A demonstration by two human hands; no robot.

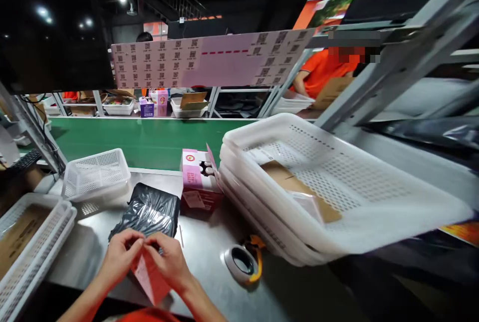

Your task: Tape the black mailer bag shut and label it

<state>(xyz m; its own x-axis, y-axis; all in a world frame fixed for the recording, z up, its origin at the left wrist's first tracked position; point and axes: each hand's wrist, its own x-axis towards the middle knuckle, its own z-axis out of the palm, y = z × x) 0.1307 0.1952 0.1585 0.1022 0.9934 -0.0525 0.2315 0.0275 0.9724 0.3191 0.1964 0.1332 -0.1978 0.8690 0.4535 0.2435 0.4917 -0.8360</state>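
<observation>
Pinching a thin red paper packet [149,274] between them, the left hand [120,257] and right hand [170,261] had fingers clamped on its top edge, just above the steel table [209,257], near a crinkly black plastic bag [147,212]; packet looked flat, I think.

I see my left hand [121,254] and right hand [170,259] meeting at six o'clock, fingertips pinched together, both forearms angling in from the bottom edge, wrists slightly raised.
</observation>
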